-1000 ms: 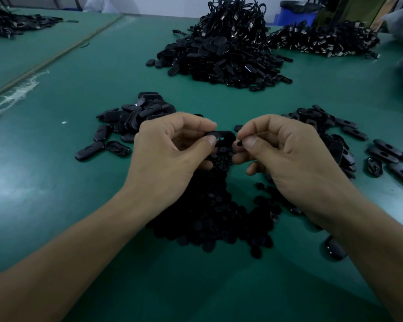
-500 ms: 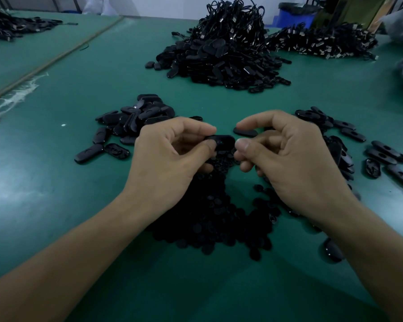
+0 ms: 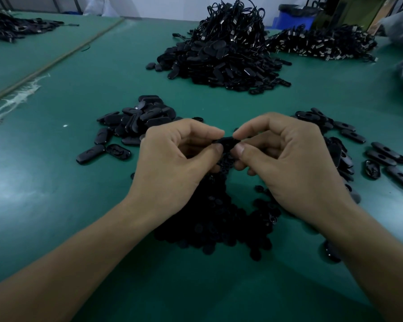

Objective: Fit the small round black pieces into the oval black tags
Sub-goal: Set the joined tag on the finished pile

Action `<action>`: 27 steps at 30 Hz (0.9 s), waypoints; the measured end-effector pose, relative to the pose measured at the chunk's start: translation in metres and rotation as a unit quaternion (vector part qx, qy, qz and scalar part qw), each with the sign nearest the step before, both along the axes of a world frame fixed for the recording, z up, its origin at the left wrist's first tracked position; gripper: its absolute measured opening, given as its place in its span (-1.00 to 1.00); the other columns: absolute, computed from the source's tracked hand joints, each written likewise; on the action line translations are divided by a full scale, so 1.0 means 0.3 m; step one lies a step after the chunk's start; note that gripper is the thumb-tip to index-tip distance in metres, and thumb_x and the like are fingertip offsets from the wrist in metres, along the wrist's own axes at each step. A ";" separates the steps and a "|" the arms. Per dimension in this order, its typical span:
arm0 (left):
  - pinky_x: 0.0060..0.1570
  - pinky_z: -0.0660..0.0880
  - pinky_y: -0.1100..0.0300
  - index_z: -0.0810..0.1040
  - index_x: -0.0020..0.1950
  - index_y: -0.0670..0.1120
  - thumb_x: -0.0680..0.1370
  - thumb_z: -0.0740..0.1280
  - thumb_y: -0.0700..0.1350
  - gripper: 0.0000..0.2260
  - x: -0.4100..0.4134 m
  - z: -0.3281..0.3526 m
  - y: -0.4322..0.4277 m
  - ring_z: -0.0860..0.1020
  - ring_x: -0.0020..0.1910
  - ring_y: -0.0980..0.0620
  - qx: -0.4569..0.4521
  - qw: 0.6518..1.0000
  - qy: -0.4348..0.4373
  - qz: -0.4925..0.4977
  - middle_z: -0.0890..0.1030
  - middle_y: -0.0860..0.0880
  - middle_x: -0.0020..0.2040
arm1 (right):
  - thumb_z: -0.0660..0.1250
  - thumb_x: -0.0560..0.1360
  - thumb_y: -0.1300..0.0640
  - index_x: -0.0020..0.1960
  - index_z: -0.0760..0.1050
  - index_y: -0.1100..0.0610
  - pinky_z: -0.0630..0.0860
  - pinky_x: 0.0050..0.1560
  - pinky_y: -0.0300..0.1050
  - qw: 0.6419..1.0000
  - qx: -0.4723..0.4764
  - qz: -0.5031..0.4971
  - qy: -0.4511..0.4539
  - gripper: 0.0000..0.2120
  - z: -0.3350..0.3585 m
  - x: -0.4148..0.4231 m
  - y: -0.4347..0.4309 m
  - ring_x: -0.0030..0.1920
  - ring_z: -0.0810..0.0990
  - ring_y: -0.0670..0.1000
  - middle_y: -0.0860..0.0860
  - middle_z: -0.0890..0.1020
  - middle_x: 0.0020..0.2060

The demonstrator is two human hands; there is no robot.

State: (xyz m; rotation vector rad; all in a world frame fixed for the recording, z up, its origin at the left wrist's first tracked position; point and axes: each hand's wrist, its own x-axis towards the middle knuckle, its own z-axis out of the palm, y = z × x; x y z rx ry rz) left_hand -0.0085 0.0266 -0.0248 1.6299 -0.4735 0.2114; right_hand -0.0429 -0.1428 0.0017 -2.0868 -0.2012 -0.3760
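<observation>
- While it sits above the pile of round pieces [image 3: 219,219], one oval tag [image 3: 227,142] is pinched at its ends by the left hand [image 3: 172,163] and right hand [image 3: 289,163], thumb against forefinger.
- It looks light, stiff and smooth, so grip the edges and keep the middle clear.

oval tag [image 3: 227,142] mostly behind fingertips [image 3: 219,149]

A green-topped table [image 3: 56,182] runs back to a pale wall [image 3: 161,5], a blue bin [image 3: 296,19] beyond its far edge.
</observation>
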 end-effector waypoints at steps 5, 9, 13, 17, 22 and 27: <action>-0.24 0.60 0.26 0.67 -0.07 0.07 0.47 0.47 -0.23 -0.82 -0.001 -0.001 -0.002 0.68 -0.30 0.10 0.016 1.000 -0.026 0.005 0.72 0.08 -0.21 | 0.43 0.53 0.20 -0.07 0.42 -0.05 0.57 -0.23 -0.05 1.000 -0.023 0.003 0.002 -0.78 0.001 -0.004 0.008 -0.31 0.65 -0.03 -0.12 0.70 -0.30; -0.19 0.63 0.21 0.67 -0.05 0.08 0.48 0.46 -0.22 -0.81 -0.006 -0.004 -0.006 0.69 -0.24 0.14 0.043 0.998 -0.048 0.012 0.72 0.13 -0.18 | 0.42 0.53 0.22 -0.09 0.36 -0.03 0.51 -0.31 0.02 0.999 -0.040 0.006 -0.003 -0.74 0.007 -0.008 0.006 -0.33 0.64 0.08 -0.07 0.69 -0.31; -0.17 0.61 0.27 0.67 -0.03 0.06 0.50 0.46 -0.26 -0.79 -0.011 -0.002 -0.007 0.68 -0.21 0.19 0.077 0.994 -0.080 0.019 0.71 0.18 -0.16 | 0.42 0.52 0.24 -0.11 0.34 -0.05 0.50 -0.34 0.03 0.998 -0.061 0.006 -0.010 -0.70 0.009 -0.010 0.003 -0.35 0.63 0.06 -0.05 0.69 -0.30; -0.18 0.57 0.35 0.69 0.02 -0.01 0.51 0.45 -0.28 -0.81 -0.012 -0.002 0.000 0.67 -0.22 0.23 0.119 0.988 -0.100 0.016 0.69 0.20 -0.19 | 0.41 0.52 0.27 -0.12 0.33 -0.05 0.51 -0.34 -0.03 0.995 -0.094 0.020 -0.019 -0.69 0.012 -0.014 -0.001 -0.31 0.62 0.02 0.02 0.65 -0.29; -0.14 0.53 0.44 0.71 0.07 -0.06 0.51 0.44 -0.29 -0.80 -0.019 0.001 -0.004 0.65 -0.16 0.32 0.174 0.973 -0.151 0.024 0.68 0.22 -0.09 | 0.40 0.52 0.26 -0.16 0.32 -0.09 0.53 -0.38 0.06 0.995 -0.098 0.024 0.001 -0.66 0.011 -0.017 0.000 -0.30 0.63 0.08 0.06 0.64 -0.29; -0.06 0.55 0.41 0.70 0.12 -0.09 0.52 0.42 -0.27 -0.78 -0.021 -0.001 -0.007 0.65 -0.09 0.32 0.174 0.969 -0.169 0.038 0.69 0.17 -0.07 | 0.43 0.51 0.24 -0.17 0.33 -0.08 0.52 -0.38 0.19 0.996 -0.089 0.024 0.009 -0.67 0.014 -0.014 0.000 -0.31 0.63 0.15 0.11 0.64 -0.31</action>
